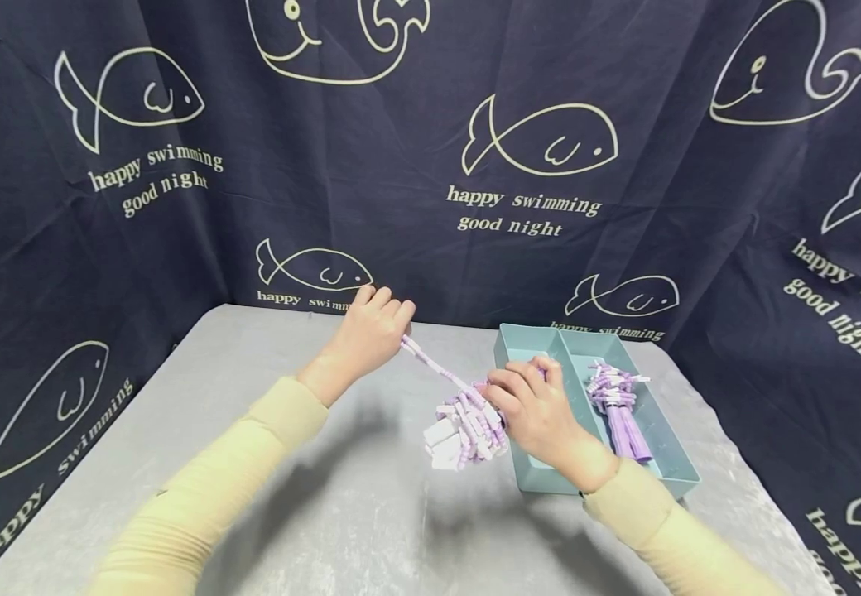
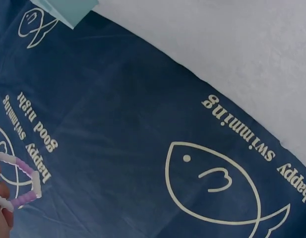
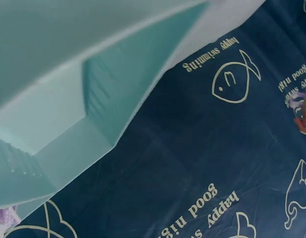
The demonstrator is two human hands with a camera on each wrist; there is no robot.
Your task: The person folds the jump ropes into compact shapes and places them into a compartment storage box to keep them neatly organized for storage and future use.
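Note:
My right hand [image 1: 538, 410] grips a bundled beaded jump rope [image 1: 475, 426] in purple and white, held over the left side of the teal tray. The bundle's coils and whitish ends hang down to the left of that hand. Farther left and higher, my left hand [image 1: 374, 327] pinches a length of the same rope, which stretches taut between both hands. In the left wrist view, a bent loop of the beaded rope [image 2: 36, 184] sticks out from the fingers [image 2: 1, 188]. My right palm hides part of the bundle.
A two-compartment teal tray [image 1: 583, 397] stands on the right of the grey table [image 1: 371, 513]. Its right compartment holds another bundled jump rope [image 1: 617, 393] with purple handles [image 1: 630, 434]. Dark blue fish-print cloth [image 1: 401, 165] hangs behind and at both sides.

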